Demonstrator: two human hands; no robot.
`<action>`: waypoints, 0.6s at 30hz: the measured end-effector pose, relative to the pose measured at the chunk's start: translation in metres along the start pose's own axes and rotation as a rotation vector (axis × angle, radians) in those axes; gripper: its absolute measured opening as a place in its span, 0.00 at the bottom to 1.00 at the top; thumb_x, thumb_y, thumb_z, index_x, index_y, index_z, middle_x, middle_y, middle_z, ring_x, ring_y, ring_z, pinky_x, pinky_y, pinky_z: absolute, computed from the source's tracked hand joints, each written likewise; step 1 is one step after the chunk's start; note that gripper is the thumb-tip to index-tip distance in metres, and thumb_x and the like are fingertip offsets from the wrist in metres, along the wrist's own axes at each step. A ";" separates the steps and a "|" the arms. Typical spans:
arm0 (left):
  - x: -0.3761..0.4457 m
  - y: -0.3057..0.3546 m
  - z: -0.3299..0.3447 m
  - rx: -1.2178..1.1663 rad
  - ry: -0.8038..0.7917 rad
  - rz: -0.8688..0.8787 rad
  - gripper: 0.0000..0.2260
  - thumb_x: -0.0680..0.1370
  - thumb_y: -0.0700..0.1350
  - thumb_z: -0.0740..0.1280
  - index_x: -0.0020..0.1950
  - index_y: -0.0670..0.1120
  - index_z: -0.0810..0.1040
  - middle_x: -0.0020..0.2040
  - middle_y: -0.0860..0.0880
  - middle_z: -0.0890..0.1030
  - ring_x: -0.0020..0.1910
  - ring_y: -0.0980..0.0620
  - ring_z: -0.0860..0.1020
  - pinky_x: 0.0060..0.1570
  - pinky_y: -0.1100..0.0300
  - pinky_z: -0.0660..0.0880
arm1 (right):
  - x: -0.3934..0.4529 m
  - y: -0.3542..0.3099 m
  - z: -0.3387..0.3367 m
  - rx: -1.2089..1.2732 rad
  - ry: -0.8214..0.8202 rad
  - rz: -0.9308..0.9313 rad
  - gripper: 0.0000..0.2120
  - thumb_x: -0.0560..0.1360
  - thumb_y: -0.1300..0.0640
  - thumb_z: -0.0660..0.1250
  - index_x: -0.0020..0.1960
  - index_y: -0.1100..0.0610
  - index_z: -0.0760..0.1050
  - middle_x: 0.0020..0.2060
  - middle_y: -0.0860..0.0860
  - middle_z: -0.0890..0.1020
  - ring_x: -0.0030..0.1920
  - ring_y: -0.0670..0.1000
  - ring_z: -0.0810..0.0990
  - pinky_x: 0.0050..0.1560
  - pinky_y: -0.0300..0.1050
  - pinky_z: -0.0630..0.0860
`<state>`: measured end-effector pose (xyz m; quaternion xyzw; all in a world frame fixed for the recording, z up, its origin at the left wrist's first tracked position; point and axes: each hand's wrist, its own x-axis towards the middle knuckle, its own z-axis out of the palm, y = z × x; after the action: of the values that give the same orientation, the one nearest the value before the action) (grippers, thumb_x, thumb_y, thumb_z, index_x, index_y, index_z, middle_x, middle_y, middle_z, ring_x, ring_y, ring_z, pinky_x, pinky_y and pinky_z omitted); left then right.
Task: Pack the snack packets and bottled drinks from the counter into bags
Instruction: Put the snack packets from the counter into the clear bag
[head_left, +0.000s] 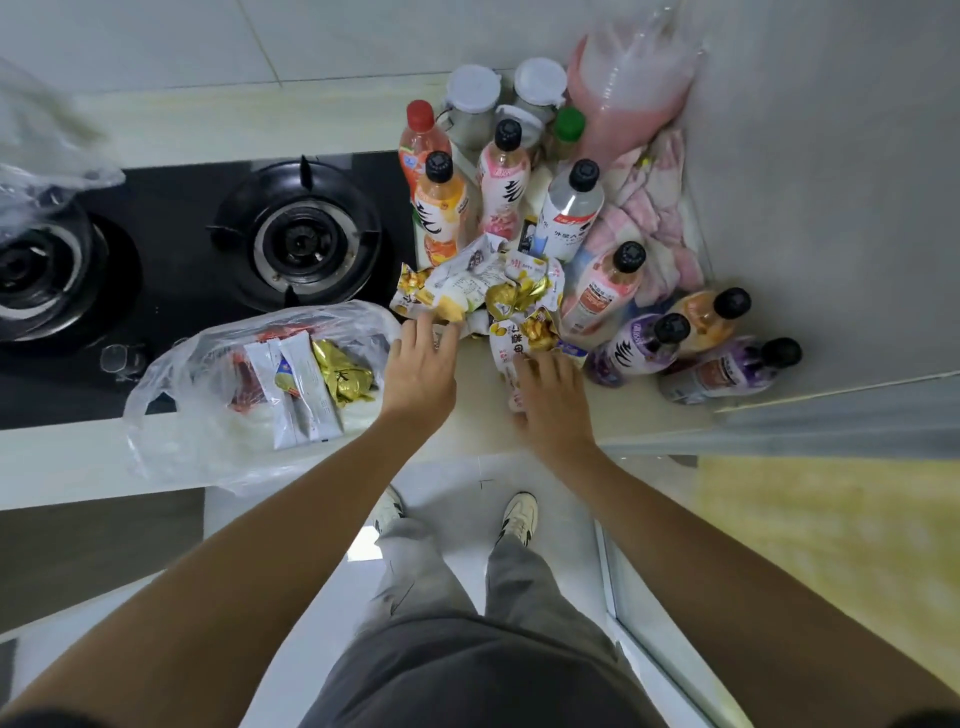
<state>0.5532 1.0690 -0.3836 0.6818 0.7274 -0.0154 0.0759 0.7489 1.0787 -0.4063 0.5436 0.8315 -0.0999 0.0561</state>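
Crowding pale counter: packets, bottles.

The crinkled clear plastic bag at the upper left is blurred and cut off by the picture's left edge, and it hides part of the left black gas burner under it. The fingertips of both hands, left and right, are smeared, so their hold on the white and yellow snack packets cannot be told. The small print on the white sachets is unreadable
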 end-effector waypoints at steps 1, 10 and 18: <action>0.001 -0.003 0.001 0.004 -0.007 0.003 0.22 0.69 0.37 0.68 0.63 0.44 0.69 0.65 0.39 0.69 0.56 0.40 0.71 0.48 0.50 0.73 | 0.000 0.001 0.000 0.004 -0.005 -0.005 0.38 0.65 0.48 0.79 0.71 0.54 0.69 0.66 0.56 0.72 0.65 0.61 0.70 0.63 0.57 0.71; -0.010 -0.006 0.019 0.011 -0.043 0.105 0.21 0.69 0.36 0.73 0.59 0.44 0.71 0.52 0.44 0.72 0.47 0.44 0.70 0.40 0.52 0.71 | -0.005 0.008 -0.001 -0.002 -0.074 -0.019 0.31 0.67 0.49 0.79 0.66 0.54 0.72 0.64 0.56 0.72 0.64 0.61 0.70 0.58 0.56 0.77; -0.008 -0.010 0.019 -0.020 -0.089 0.125 0.27 0.69 0.30 0.69 0.66 0.45 0.70 0.61 0.40 0.70 0.51 0.43 0.69 0.39 0.55 0.69 | -0.009 0.012 0.000 0.066 -0.116 0.015 0.25 0.74 0.46 0.74 0.66 0.54 0.71 0.61 0.57 0.71 0.62 0.59 0.71 0.52 0.52 0.80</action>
<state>0.5456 1.0580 -0.4026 0.7236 0.6795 -0.0337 0.1160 0.7638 1.0755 -0.4059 0.5446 0.8191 -0.1580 0.0868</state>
